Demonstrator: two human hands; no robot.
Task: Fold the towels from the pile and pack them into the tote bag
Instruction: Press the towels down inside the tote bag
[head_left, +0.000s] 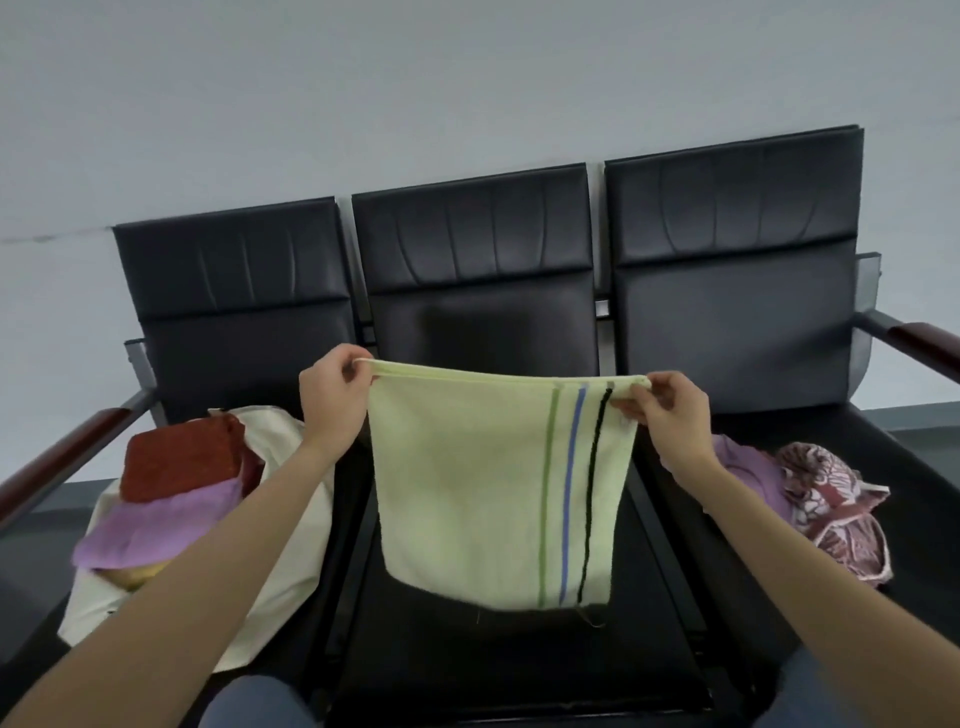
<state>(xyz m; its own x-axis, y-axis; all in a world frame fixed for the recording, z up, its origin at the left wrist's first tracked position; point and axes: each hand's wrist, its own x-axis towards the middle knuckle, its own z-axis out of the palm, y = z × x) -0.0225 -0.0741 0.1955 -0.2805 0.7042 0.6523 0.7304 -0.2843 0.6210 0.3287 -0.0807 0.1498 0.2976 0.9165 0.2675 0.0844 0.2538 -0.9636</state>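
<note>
— So where is the pale yellow towel (488, 483)?

— Dead centre, hanging over the middle seat (467, 660). The left hand (332, 400) pinches its upper corner at ten o'clock, the right hand (670, 410) pinches the striped corner at two o'clock.

— And the tote bag (280, 519)?

— At eight o'clock, with a folded red towel (182, 457) and a purple towel (156, 525) on it. The pile (810, 499) lies at four o'clock.

Waiting room: linked black seats (478, 312)
</note>
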